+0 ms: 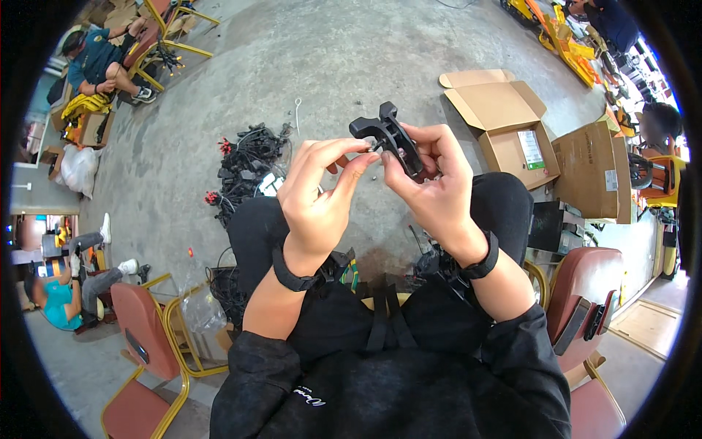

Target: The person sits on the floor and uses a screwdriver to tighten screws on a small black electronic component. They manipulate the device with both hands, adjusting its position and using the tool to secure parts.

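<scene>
Above my lap, my right hand (440, 179) grips a black plastic bracket (401, 143) with a forked upper end, thumb on the near side and fingers behind it. My left hand (316, 192) comes to the bracket's left side with thumb and index finger pinched together. Something tiny sits at those fingertips, too small to name. Each wrist wears a black band. On the floor beyond my left hand lies a pile of black cables (252, 157) with red connectors.
An opened cardboard box (512, 139) lies at the far right, beside a larger carton (585, 172). Reddish padded chairs (146, 322) flank me. A thin metal rod (297, 115) is on the concrete floor. Other people sit at the left (99, 62).
</scene>
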Tool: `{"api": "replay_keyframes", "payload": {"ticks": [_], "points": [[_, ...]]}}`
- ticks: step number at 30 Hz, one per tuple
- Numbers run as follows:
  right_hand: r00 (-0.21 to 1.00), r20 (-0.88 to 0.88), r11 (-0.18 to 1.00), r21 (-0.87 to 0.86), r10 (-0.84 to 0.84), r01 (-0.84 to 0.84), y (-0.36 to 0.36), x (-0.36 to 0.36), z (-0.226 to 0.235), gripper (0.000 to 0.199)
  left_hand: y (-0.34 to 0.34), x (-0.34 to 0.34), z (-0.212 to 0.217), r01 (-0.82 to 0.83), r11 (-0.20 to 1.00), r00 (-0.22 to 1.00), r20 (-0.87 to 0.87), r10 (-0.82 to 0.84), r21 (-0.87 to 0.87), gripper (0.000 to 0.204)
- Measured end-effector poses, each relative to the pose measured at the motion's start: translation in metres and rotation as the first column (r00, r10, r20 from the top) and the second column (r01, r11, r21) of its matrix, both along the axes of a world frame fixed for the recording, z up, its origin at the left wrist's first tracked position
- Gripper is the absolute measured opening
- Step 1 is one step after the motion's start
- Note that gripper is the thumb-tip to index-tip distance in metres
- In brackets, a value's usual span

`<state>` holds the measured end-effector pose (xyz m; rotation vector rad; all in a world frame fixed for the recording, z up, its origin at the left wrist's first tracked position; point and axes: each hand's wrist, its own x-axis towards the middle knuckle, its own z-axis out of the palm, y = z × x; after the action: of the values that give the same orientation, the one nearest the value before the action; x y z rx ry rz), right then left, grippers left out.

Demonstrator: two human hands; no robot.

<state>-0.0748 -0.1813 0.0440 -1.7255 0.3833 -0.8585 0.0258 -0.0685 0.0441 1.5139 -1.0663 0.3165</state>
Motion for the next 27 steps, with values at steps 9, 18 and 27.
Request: {"api": "replay_keyframes", "payload": {"ticks": [9,18,27], "points": [[1.0,-0.025,0.981,-0.196,-0.012,0.006,-0.0007,-0.0043,0.001,0.037,0.0024,0.0004,0.0002,-0.008,1.0,1.0,0.028,0.008,0.018,0.03],[0.991,0.12,0.941,-0.325,-0.059,0.096,-0.004,0.0018,-0.0039,0.038,0.0015,-0.0019,0.004,-0.005,1.0,0.997,0.079,0.004,0.007,0.032],[0.99,0.122,0.968,-0.231,-0.068,0.095,-0.0023,0.0034,-0.0055,0.037,0.0005,-0.003,0.0073,-0.01,0.999,0.998,0.064,0.007,0.039,0.031]]}}
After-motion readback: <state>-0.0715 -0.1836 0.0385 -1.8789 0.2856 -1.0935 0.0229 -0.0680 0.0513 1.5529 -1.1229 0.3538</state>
